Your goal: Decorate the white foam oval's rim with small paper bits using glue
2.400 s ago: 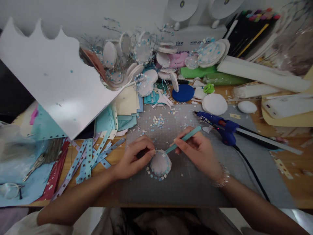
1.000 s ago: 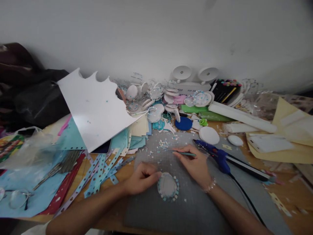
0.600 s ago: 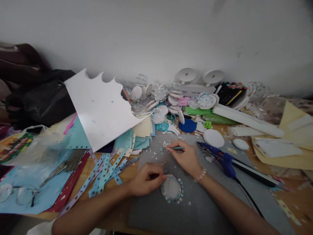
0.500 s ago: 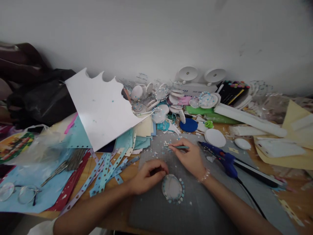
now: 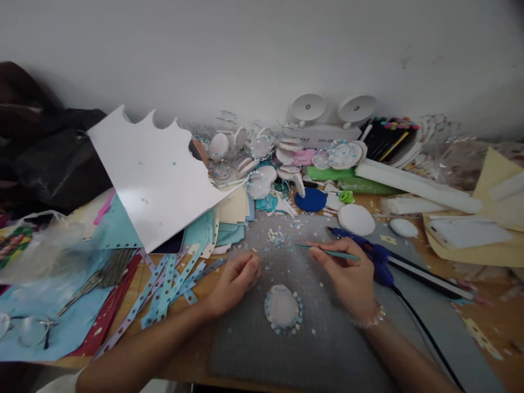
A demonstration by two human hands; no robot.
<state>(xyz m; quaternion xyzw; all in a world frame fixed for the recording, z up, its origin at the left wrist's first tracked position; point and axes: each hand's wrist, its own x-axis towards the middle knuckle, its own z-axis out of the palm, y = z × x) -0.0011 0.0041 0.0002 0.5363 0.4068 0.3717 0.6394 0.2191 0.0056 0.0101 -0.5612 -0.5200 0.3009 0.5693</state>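
A pair of teal tweezers [image 5: 333, 253] lies between the thumb and fingers of my right hand [image 5: 347, 273], its tip pointing left over the grey cutting mat [image 5: 254, 355]. Left of that tip is a small heap of tiny white and blue paper pieces [image 5: 275, 236]. My left hand [image 5: 238, 275] rests with curled fingers at the mat's left side; whether anything is in them I cannot make out. Between and below both hands sits a round white disc [image 5: 283, 308] edged with small blue and white pieces, touched by neither hand.
A blue glue gun [image 5: 380, 262] with a black cord lies right of my right hand. White discs [image 5: 356, 219] and a blue disc [image 5: 311, 200] are behind it. Punched paper strips [image 5: 167, 284], a large white board [image 5: 155, 180] and eyeglasses [image 5: 33, 330] are on the left.
My right hand has drawn back to the right with the tweezers, away from the paper pieces. My left hand has moved left, off the disc's edge, and its fingers have curled in. The view shifted slightly.
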